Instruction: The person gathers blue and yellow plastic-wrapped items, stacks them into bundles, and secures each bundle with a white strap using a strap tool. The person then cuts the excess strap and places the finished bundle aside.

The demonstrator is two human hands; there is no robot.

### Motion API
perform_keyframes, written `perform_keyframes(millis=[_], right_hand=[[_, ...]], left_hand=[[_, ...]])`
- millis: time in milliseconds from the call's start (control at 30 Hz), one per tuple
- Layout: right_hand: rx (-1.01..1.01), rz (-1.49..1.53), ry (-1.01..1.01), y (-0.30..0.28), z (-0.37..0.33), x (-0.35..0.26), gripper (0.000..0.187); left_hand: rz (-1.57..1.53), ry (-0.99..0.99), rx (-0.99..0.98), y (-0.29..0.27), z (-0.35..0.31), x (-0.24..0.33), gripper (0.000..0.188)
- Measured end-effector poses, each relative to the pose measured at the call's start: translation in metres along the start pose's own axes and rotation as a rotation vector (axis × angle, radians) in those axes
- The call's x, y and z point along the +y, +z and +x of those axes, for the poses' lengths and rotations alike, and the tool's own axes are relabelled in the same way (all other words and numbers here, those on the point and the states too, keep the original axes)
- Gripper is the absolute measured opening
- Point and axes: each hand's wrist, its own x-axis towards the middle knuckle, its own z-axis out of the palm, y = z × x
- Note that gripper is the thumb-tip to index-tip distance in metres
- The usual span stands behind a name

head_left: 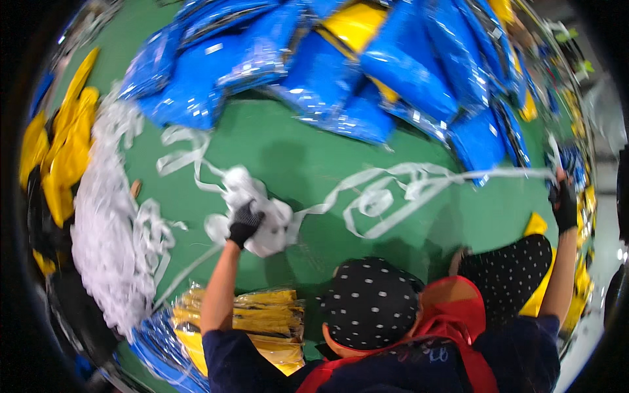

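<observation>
One left hand point(246, 224), dark-gloved, rests on a white bundle point(270, 230) at left of centre on the green surface point(252, 134); its fingertips are blurred or hidden, so whether they grip cannot be told. The right hand point(563, 203), also gloved, is extended far to the right, with its fingers closed on a white strip point(501, 174). The strip runs nearly straight leftward from the right hand, then passes into loose loops that reach the side of the bundle. A large white heap point(105, 229) lies to the left of the bundle, with yellow pieces point(69, 154) beyond it. Blue packs point(406, 78) in clear wrap lie across the far side. Yellow packs point(270, 314) lie nearer the person, beside the left forearm.
</observation>
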Motion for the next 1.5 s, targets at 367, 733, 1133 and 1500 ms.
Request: perform_keyframes(millis=[367,733,1133,1500], right_hand=[[0.371,0.427,-0.001,-0.13,0.016,0.048,0.035],[-0.702,-0.074,-0.085,0.098,0.039,-0.006,0.04],[-1.112,-0.485,-0.658,0.299,0.114,0.128,0.046],[-1.42,-0.632,-0.998,0.403,-0.062,0.248,0.025]], left_hand=[[0.075,0.433,-0.579,0.12,0.026,0.219,0.054],[-0.445,0.787,-0.182,0.07,0.034,0.537,0.069],[0.005,-0.247,-0.667,0.136,-0.14,0.449,0.021],[0.008,0.031,-0.658,0.17,-0.156,0.458,0.021]])
